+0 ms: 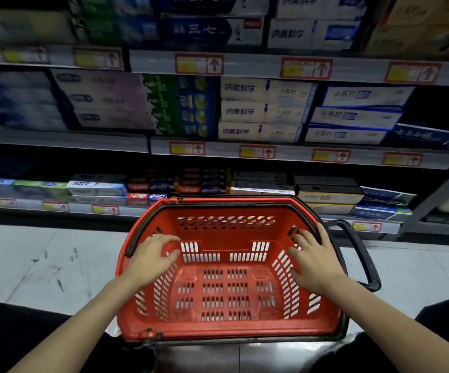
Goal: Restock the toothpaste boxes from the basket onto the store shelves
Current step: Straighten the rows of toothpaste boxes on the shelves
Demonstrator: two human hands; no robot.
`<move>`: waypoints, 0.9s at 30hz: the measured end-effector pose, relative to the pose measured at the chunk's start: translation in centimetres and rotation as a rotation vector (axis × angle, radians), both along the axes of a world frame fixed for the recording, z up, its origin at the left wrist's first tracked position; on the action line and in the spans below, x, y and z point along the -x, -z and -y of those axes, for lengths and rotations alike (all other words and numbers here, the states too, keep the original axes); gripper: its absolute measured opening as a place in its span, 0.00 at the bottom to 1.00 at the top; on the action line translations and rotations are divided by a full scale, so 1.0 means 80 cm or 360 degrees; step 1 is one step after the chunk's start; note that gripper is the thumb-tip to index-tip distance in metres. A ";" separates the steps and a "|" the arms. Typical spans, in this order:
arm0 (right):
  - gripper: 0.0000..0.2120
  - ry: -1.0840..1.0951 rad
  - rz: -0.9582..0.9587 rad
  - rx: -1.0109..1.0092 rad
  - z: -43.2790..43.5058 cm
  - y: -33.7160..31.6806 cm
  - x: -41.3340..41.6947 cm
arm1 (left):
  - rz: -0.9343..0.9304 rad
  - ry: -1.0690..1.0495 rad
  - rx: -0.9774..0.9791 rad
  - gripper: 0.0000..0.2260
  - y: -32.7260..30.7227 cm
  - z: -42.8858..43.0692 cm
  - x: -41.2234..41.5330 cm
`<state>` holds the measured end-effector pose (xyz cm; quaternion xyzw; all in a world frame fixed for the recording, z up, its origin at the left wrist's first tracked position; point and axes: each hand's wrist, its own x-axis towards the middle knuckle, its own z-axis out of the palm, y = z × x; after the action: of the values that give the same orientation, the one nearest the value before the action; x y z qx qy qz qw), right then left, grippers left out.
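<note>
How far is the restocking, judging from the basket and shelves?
Done, it seems: the basket is empty, and boxes fill the shelves in rows. In hand: the left hand and right hand rest open on the basket's sides, holding no box. Left: nothing to shelve is visible; only a dark gap at the middle shelf's right end looks unfilled.

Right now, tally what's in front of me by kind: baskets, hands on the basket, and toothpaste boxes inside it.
Red basket: 1
Hands on its sides: 2 (left hand, right hand)
Toothpaste boxes inside it: 0
Total: 3
</note>
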<state>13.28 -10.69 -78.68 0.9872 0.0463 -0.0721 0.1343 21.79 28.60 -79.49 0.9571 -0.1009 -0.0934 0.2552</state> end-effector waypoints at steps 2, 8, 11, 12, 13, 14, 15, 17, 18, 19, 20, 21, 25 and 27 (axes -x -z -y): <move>0.23 0.0058 0.0015 -0.0017 -0.013 -0.004 -0.006 | -0.0051 -0.0082 0.0187 0.15 -0.005 0.000 -0.001; 0.24 0.0216 0.0243 -0.0634 -0.081 -0.091 -0.072 | 0.0020 -0.0213 0.0807 0.12 -0.066 0.013 -0.036; 0.22 0.0226 0.0410 -0.1188 -0.115 -0.160 -0.116 | 0.0146 -0.0262 0.1095 0.12 -0.132 0.018 -0.063; 0.21 0.0227 0.0449 -0.1356 -0.127 -0.183 -0.128 | 0.0189 -0.0284 0.1182 0.12 -0.156 0.018 -0.071; 0.21 0.0224 0.0476 -0.1496 -0.140 -0.206 -0.139 | 0.0226 -0.0305 0.1262 0.12 -0.179 0.016 -0.078; 0.21 0.0215 0.0498 -0.1615 -0.153 -0.229 -0.150 | 0.0258 -0.0321 0.1327 0.11 -0.200 0.013 -0.085; 0.21 0.0198 0.0520 -0.1719 -0.166 -0.250 -0.159 | 0.0292 -0.0327 0.1382 0.11 -0.222 0.008 -0.093; 0.21 0.0163 0.0569 -0.1886 -0.192 -0.288 -0.174 | 0.0366 -0.0324 0.1471 0.10 -0.262 -0.001 -0.106; 0.20 0.0151 0.0588 -0.1947 -0.205 -0.304 -0.182 | 0.0401 -0.0332 0.1497 0.10 -0.280 -0.007 -0.112; 0.20 0.0137 0.0602 -0.1993 -0.218 -0.318 -0.189 | 0.0440 -0.0342 0.1512 0.10 -0.297 -0.012 -0.117; 0.21 0.0124 0.0611 -0.2030 -0.231 -0.330 -0.196 | 0.0471 -0.0357 0.1522 0.10 -0.312 -0.018 -0.123; 0.21 0.0107 0.0624 -0.2060 -0.243 -0.341 -0.203 | 0.0501 -0.0370 0.1528 0.10 -0.324 -0.024 -0.129; 0.22 0.0064 0.0724 -0.2137 -0.285 -0.370 -0.238 | 0.0607 -0.0422 0.1509 0.10 -0.354 -0.055 -0.159; 0.22 0.0076 0.0768 -0.2208 -0.301 -0.378 -0.257 | 0.0644 -0.0445 0.1494 0.10 -0.364 -0.072 -0.175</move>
<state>33.84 13.43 -48.46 0.8344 0.0289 0.1903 -0.5165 35.75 34.37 -50.39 0.7430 -0.0507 0.1834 0.6417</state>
